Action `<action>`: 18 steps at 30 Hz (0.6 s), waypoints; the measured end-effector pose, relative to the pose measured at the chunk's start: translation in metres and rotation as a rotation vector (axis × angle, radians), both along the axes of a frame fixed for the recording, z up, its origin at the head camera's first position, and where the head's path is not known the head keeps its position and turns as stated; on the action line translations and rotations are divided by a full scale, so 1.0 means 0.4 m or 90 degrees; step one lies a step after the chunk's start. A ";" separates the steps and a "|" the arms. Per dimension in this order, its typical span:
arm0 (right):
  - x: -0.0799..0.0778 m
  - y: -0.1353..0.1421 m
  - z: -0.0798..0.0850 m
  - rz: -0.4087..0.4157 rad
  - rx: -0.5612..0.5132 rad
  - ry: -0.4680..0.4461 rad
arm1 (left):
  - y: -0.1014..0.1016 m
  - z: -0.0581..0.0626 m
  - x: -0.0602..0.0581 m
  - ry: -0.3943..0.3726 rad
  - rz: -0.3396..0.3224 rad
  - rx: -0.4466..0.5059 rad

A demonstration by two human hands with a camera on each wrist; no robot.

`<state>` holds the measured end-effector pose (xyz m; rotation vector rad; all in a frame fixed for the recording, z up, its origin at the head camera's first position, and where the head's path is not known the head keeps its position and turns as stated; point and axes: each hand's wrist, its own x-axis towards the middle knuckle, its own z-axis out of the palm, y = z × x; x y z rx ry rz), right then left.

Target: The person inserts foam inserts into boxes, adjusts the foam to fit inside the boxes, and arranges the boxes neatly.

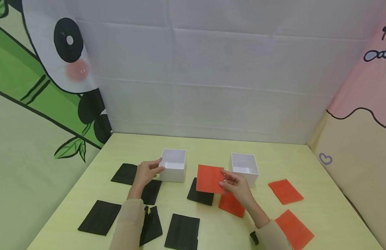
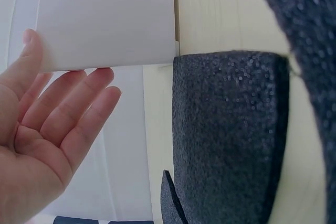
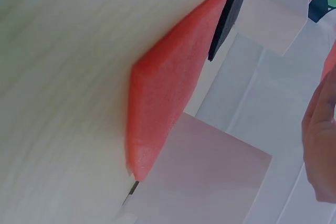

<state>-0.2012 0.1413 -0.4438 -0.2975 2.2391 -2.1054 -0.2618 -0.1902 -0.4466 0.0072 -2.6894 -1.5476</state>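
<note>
My left hand holds the left side of an open-topped white box, with thumb and fingers at its edge. In the left wrist view the thumb lies on one face of the box and the fingertips are at its edge. My right hand pinches a square red foam sheet by its right edge, raised above the table between two boxes. Below it lie a black foam sheet and another red sheet. The second white box stands just behind the right hand.
Several black sheets lie on the left and front of the pale yellow table. Two more red sheets lie on the right. A white cloth backdrop hangs along the back edge, with printed cloth walls at both sides.
</note>
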 end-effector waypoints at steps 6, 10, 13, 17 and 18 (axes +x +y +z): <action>-0.020 -0.022 0.014 0.005 -0.009 -0.010 | 0.003 0.001 -0.002 0.006 0.001 -0.008; -0.036 -0.040 0.021 0.013 -0.004 -0.005 | 0.003 0.001 -0.003 0.009 0.005 -0.012; -0.049 -0.053 0.024 0.018 -0.014 -0.002 | 0.003 0.001 -0.002 0.011 0.003 -0.015; -0.061 -0.076 0.031 0.021 -0.027 0.005 | 0.001 -0.001 -0.002 0.010 0.006 -0.015; -0.065 -0.083 0.032 0.020 -0.029 0.007 | 0.001 -0.001 -0.002 0.010 0.007 -0.014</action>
